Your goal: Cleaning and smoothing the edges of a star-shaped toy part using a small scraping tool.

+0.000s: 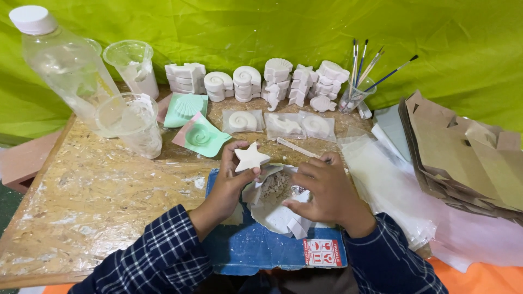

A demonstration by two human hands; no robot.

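My left hand (229, 185) holds a white plaster star (250, 157) between thumb and fingers, raised above a blue mat (245, 247). My right hand (327, 190) rests beside it with curled fingers over a white paper sheet (275, 215) that holds plaster shavings (276, 187). A thin tool tip seems to sit under the right fingers; I cannot tell if the hand grips it. Both sleeves are dark blue plaid.
Stacks of white plaster shells and stars (256, 81) line the back. Green moulds (197, 133), bagged casts (283, 124), clear cups (129, 122), a plastic bottle (65, 62), a jar of paintbrushes (357, 92), brown card pieces (463, 152) and clear bags (392, 185) surround the chipboard table (98, 201).
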